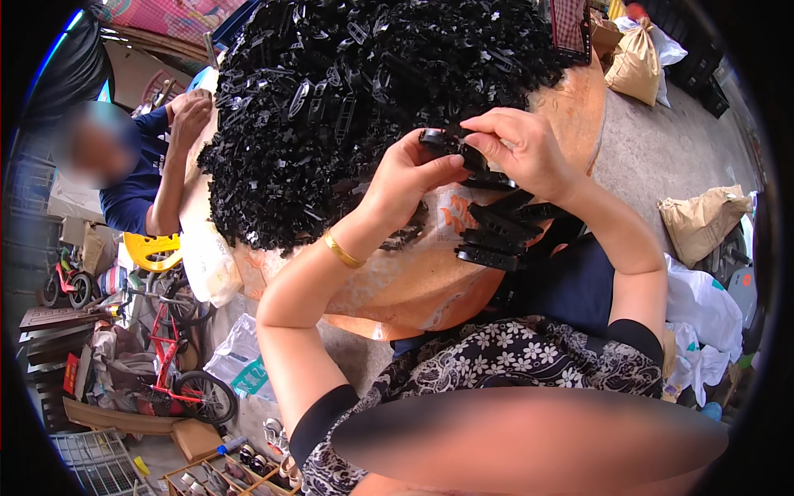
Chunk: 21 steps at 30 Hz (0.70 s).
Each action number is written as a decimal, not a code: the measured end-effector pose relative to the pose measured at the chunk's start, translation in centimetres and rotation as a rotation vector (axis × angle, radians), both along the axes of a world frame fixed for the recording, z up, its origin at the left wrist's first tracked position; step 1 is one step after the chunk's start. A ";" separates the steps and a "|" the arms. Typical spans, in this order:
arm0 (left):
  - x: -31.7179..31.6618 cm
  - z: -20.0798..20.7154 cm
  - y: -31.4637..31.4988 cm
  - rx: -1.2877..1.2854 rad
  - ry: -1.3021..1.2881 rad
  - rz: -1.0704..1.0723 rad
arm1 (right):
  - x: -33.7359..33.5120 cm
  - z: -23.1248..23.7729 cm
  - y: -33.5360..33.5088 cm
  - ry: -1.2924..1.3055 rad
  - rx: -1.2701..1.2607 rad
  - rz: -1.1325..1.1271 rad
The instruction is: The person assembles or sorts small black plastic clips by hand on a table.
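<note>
Close to the near edge of the heap, my left hand point(407, 175) is closed on a black plastic part point(438, 141) with a rounded end. Thumb and fingers grip it from either side. My right hand point(523, 150) is pinched at the far end of that part; whatever lies between its fingertips is too small and dark to make out. Just below both hands, several long black plastic pieces point(496, 236) lie stacked at the table's near edge. A large heap of small black plastic parts point(331, 107) spreads beyond my hands.
The heap covers much of an orange-brown table point(397, 302). A person point(136, 165) sits at the left with hands at the table's edge. Tan sacks point(635, 66) and white bags point(703, 306) stand at the right. A red bicycle point(169, 347) and shoes point(248, 463) are at the lower left.
</note>
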State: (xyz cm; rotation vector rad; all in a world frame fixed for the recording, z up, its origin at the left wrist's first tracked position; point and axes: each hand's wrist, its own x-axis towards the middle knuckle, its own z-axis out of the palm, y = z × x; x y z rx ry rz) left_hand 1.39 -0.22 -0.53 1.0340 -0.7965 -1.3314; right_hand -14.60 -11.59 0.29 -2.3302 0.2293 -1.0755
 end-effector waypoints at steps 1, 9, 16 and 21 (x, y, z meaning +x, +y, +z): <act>0.1 -0.2 -0.1 -0.007 -0.018 0.009 | 0.0 -0.1 0.0 0.000 0.000 0.002; 0.2 -0.2 0.0 0.014 -0.113 0.034 | 0.2 -0.6 0.2 -0.049 -0.259 0.026; 0.2 0.1 0.0 -0.009 -0.156 0.060 | -0.2 -0.1 0.8 0.037 -0.445 -0.051; -0.5 1.2 0.4 -0.071 -0.294 0.087 | 0.0 0.3 1.6 0.012 -0.034 -0.048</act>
